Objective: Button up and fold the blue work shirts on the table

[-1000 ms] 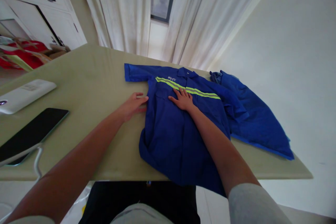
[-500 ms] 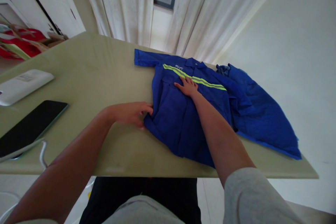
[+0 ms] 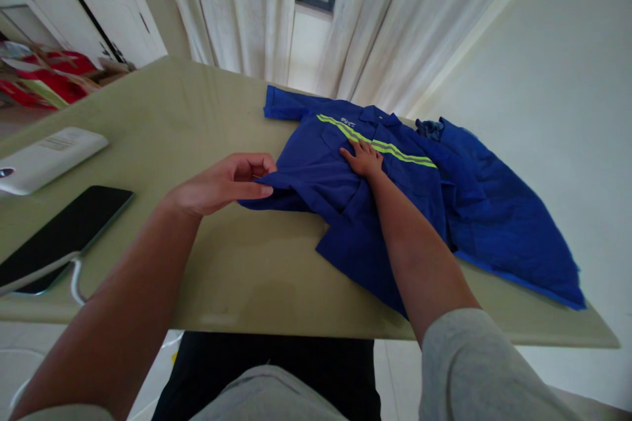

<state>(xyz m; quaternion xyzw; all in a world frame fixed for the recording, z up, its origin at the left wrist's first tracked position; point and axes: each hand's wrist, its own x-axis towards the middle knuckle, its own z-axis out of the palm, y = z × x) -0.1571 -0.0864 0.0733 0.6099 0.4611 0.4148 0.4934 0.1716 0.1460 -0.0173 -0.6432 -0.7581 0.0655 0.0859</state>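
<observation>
A blue shirt point(image 3: 316, 171) lies on the desk point(image 3: 247, 263), front side up. A yellow stripe point(image 3: 395, 148) runs across its chest.

The left hand point(image 3: 222, 183) is at the shirt's left edge. Its fingers and thumb are closed on a corner of the shirt, and they hold that corner up off the desk. The cloth by that corner is bent over.

The right hand point(image 3: 364, 158) lies open and flat on the middle of the shirt, just below the stripe. It presses the shirt down, and its arm lies across the lower part of the shirt.

Another blue cloth point(image 3: 494, 210) lies right of the shirt and touches it. A black phone point(image 3: 64, 233) and a white box point(image 3: 49, 158) lie well to the left of the shirt. White curtains point(image 3: 257, 6) hang behind the shirt.
</observation>
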